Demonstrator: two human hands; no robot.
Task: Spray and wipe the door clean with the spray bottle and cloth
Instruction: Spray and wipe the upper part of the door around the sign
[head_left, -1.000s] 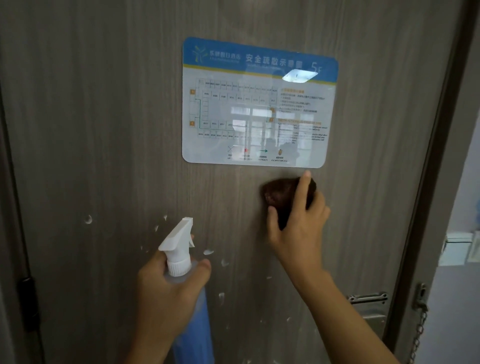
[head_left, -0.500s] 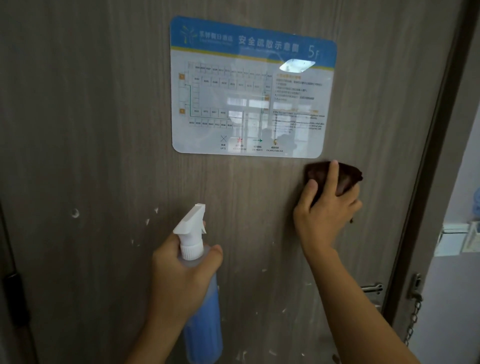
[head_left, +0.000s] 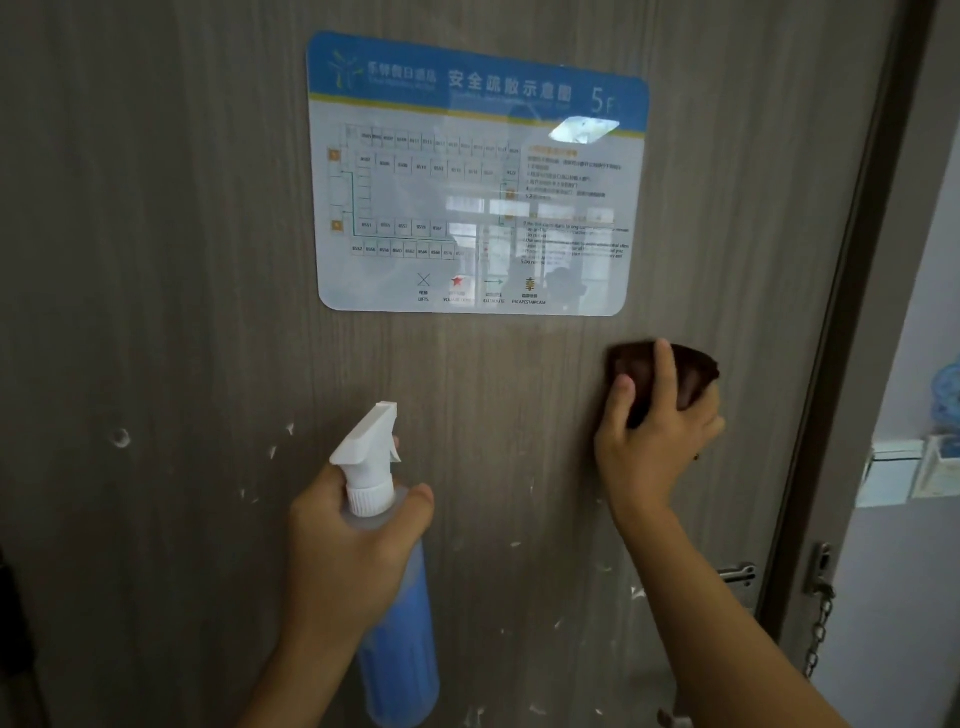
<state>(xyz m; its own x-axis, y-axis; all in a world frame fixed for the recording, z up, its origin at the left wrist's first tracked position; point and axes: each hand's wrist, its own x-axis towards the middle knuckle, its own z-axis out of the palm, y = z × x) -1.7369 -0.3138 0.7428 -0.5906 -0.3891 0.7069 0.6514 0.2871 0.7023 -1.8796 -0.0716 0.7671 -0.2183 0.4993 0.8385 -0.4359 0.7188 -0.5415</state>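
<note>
Door (head_left: 156, 260) mid-clean, wood-grain, white flecks on lower half.
R hand (head_left: 652, 447) presses dark brown cloth (head_left: 691, 374) flat to door, just below evacuation-plan sign (head_left: 478, 176), near its R corner. L hand (head_left: 343, 551) grips spray bottle (head_left: 395, 623) w/ blue liquid round the neck, white nozzle twd door.

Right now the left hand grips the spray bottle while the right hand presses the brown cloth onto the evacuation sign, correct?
Not quite. The head view shows the right hand pressing the brown cloth onto the bare door, below the evacuation sign. The left hand does grip the spray bottle.
</note>
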